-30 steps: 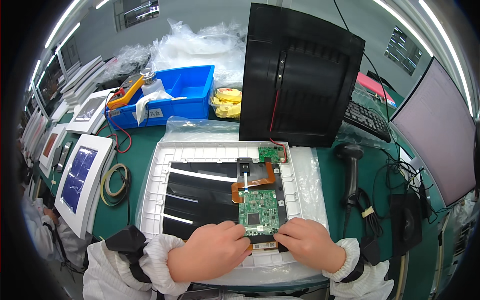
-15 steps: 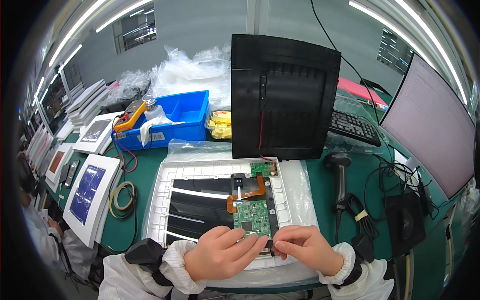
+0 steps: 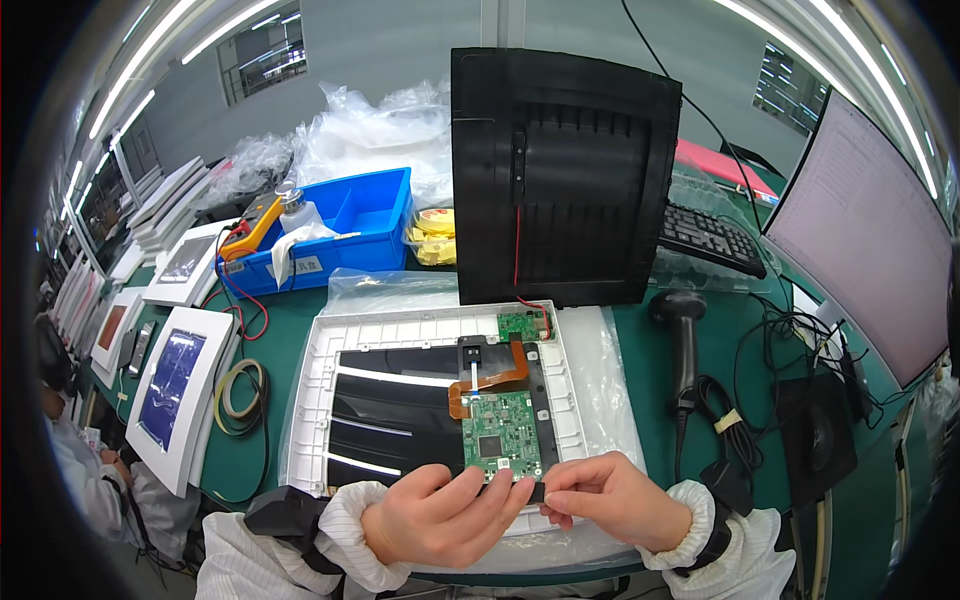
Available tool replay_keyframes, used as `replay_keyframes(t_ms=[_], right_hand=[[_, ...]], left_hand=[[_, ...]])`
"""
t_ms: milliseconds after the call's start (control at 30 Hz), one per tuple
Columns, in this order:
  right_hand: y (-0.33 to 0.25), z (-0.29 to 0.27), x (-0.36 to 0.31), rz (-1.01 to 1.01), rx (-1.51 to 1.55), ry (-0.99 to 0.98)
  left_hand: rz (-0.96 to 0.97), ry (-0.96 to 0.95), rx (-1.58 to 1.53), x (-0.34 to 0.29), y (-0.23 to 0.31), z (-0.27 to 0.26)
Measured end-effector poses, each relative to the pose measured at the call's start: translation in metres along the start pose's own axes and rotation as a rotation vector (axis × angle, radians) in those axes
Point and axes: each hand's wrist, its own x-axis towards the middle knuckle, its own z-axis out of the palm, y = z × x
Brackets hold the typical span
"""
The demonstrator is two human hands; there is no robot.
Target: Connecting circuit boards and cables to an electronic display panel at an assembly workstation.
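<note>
A green circuit board (image 3: 503, 432) lies on the back of a dark display panel (image 3: 385, 415) set in a white frame (image 3: 318, 395). My left hand (image 3: 440, 515) comes in from the lower left, its fingers fanned and bent, with the tips along the board's lower edge. Close by, at the board's lower right corner, my right hand (image 3: 615, 500) is closed in a pinch. What lies between its fingertips is hidden. An orange flex cable (image 3: 515, 370) curves up from the board toward a smaller green board (image 3: 520, 327) in the frame's top right corner, where a red wire is attached.
Behind the frame stands a tall black back cover (image 3: 590, 190). A blue bin (image 3: 375, 235) with a bottle and a yellow meter (image 3: 258, 222) is at the far left. To the right are a barcode scanner (image 3: 683, 350), coiled cables, a keyboard (image 3: 715, 238) and a monitor (image 3: 865, 240).
The whole view has shifted slightly, so the bench appears a little higher. Both hands keep nearly the same place at the board's lower edge; the right fingers have shifted slightly.
</note>
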Motion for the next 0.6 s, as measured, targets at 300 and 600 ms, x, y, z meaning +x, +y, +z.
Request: replay_keyframes(t_ms=[300,600], right_hand=[[0.002,0.000,0.000,0.049,0.042,-0.003],[0.007,-0.001,0.000,-0.035,-0.032,0.026]], left_hand=[[0.013,0.012,0.047,-0.004,0.003,0.002],[-0.166,0.033,-0.290,0.003,0.000,0.004]])
